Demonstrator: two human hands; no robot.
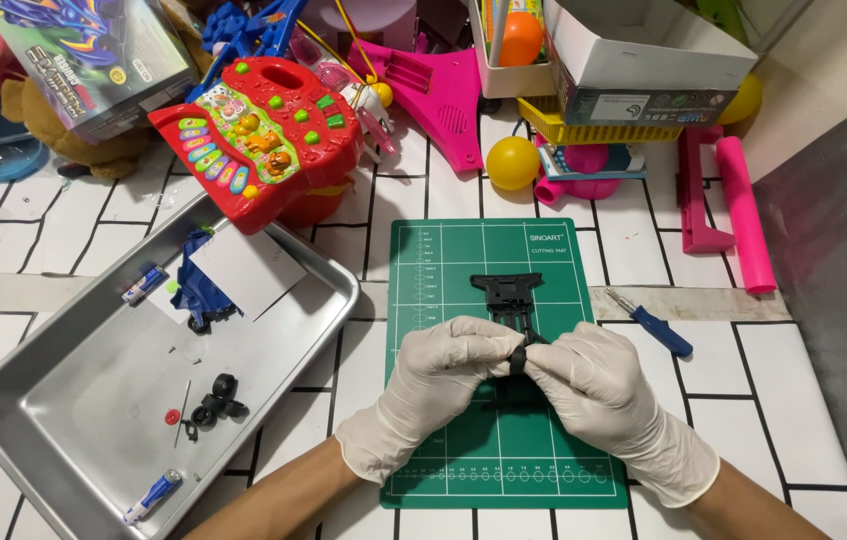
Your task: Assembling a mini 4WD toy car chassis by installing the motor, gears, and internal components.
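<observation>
Both my hands wear white gloves and meet over a green cutting mat (443,260). A black plastic toy chassis (508,292) lies on the mat, its near end under my fingers. My left hand (438,385) pinches that near end from the left. My right hand (608,395) pinches a small black round part, seemingly a wheel (518,360), on the same end from the right. The chassis's near half is hidden by my fingers.
A metal tray (63,400) at left holds small black wheels (218,400), a red washer, a thin metal rod, a blue toy body with white paper (213,280) and small blue-white pieces. A blue-handled screwdriver (655,325) lies right of the mat. Toys and boxes crowd the far side.
</observation>
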